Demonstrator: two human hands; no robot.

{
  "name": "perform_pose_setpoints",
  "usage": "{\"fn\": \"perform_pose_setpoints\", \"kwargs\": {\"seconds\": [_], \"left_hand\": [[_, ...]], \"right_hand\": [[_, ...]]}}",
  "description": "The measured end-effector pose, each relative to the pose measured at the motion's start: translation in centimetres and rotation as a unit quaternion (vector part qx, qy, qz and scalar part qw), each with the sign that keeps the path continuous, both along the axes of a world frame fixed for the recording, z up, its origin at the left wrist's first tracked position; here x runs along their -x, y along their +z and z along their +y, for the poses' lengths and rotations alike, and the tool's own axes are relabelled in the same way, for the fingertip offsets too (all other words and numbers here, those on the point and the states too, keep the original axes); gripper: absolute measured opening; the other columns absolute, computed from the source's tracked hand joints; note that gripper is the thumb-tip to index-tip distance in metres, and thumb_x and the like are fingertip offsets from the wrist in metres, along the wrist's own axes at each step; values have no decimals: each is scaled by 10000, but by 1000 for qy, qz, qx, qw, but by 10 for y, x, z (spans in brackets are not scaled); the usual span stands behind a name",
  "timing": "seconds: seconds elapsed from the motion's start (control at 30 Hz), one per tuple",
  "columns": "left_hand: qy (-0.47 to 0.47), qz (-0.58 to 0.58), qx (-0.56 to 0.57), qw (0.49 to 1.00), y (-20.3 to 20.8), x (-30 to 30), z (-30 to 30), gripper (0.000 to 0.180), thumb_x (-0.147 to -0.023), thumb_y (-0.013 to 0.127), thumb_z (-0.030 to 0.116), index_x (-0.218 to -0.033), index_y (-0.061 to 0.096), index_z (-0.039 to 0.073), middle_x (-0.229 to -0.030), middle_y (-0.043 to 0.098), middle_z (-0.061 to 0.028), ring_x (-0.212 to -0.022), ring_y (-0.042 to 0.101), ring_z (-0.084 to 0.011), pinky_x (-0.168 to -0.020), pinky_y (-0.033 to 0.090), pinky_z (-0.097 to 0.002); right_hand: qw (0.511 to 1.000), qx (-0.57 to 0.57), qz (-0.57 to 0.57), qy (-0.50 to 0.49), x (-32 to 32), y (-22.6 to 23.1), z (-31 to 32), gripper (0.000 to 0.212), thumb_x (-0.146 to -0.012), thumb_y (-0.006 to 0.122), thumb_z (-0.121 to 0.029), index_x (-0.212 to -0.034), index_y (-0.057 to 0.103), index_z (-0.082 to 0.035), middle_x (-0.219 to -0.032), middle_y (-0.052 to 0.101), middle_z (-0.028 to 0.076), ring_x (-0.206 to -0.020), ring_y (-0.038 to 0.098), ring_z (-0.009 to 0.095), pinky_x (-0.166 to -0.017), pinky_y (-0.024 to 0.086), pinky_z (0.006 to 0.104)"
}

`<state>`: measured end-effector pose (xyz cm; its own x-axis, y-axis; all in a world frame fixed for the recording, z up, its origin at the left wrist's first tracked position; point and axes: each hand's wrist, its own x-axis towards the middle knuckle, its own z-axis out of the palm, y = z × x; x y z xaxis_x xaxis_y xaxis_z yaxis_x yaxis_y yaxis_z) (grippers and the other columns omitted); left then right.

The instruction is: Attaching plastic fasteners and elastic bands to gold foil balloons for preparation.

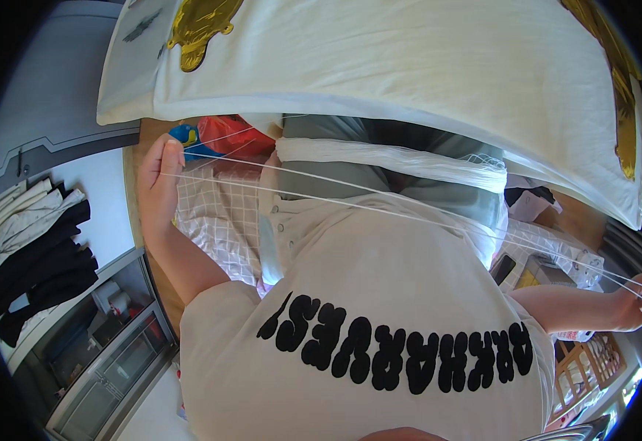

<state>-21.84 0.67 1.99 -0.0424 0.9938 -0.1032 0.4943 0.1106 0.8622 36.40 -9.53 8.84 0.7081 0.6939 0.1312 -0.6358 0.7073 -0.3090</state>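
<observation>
Several strands of white thread (pixel 291 201) stretch slantwise across my front from one hand to the other. At the left, my raised left hand (pixel 163 173) is closed, thumb and fingers pinching the strands. Out at the far right edge, my right hand (pixel 639 303) is closed on the other end, with loops of thread over its fingers. A thick skein of the same white thread (pixel 391 160) lies taut across my thighs, over grey trousers (pixel 321 186). Some thin threads lie loosely at the skein's right end. The far end of the strands above my left hand is partly hidden.
Beyond my knees stands a table with a cream cloth (pixel 409 59) and gold foil pieces (pixel 198 33). Left are a grey door (pixel 49 81), hanging clothes (pixel 38 250) and a glass-fronted cabinet (pixel 108 389). A red bag (pixel 234 136) lies under the table edge; a phone (pixel 503 269) lies right.
</observation>
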Motion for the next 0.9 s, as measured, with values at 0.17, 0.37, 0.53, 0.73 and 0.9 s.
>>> {"fn": "perform_pose_setpoints", "kwargs": {"seconds": [0.17,0.37,0.53,0.73,0.9], "left_hand": [[-13,-40,28,999,11,6,-8,266,-1011,444,232,-793,464,81,-734,359,65,-659,298,-7,-576,230,-166],[16,-49,1,999,13,6,-13,241,-1005,466,245,-825,483,85,-697,342,76,-627,302,-1,-542,228,-170],[-13,-88,-19,996,4,33,-22,262,-1001,465,277,-795,473,115,-663,347,83,-586,304,-15,-517,222,-197],[46,-181,158,969,-38,80,-30,299,-969,518,322,-752,462,124,-599,305,76,-515,288,-44,-477,205,-220],[-40,-210,361,908,-100,107,-30,246,-929,567,298,-785,489,115,-594,313,66,-509,302,-48,-475,216,-224]], "right_hand": [[999,-9,-35,-18,7,-6,10,237,-910,552,-125,-680,582,-71,-675,581,50,-724,542,133,-718,393,305],[995,-16,-87,-56,-2,-16,19,212,-915,534,-113,-713,575,-64,-718,599,65,-757,571,143,-724,404,312],[982,-17,-157,-105,-55,-14,-20,191,-920,519,-103,-741,570,-59,-753,615,77,-784,595,152,-729,414,317],[967,9,-231,-106,-105,-17,-67,148,-939,504,-123,-852,575,-27,-887,653,86,-856,630,183,-753,425,347],[987,10,-145,-73,-59,-24,-47,183,-919,537,-26,-1098,577,-23,-996,684,55,-819,659,132,-773,460,314]]}}
